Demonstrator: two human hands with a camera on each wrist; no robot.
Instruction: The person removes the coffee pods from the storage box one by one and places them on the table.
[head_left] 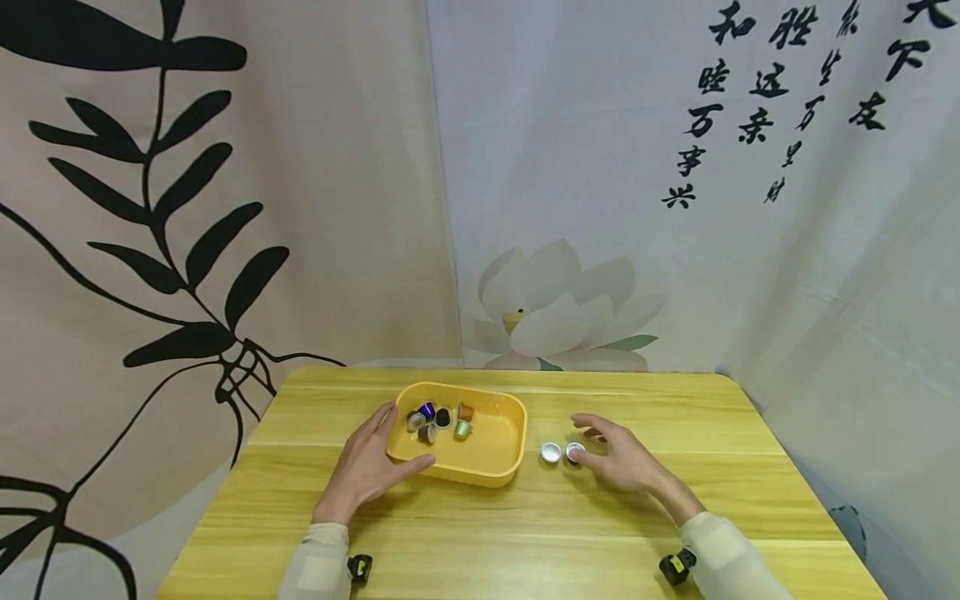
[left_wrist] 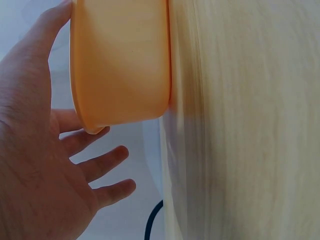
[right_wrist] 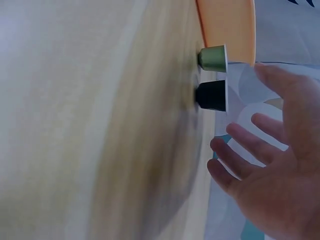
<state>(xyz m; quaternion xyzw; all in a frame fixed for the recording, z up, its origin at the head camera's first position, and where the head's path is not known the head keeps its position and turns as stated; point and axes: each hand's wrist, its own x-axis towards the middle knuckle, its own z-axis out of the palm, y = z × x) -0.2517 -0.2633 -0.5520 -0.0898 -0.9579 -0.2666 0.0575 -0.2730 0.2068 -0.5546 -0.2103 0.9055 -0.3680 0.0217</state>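
Free room over the table [head_left: 487,542] in front of the yellow tray [head_left: 491,437], two capsules [head_left: 551,452] in the way to its right

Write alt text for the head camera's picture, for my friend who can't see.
A person's left hand touches a yellow tray holding small colourful capsules, while the right hand is beside two silver-topped capsules on a wooden table. Behind hangs pale fabric printed with black leaves, a lotus and black writing.
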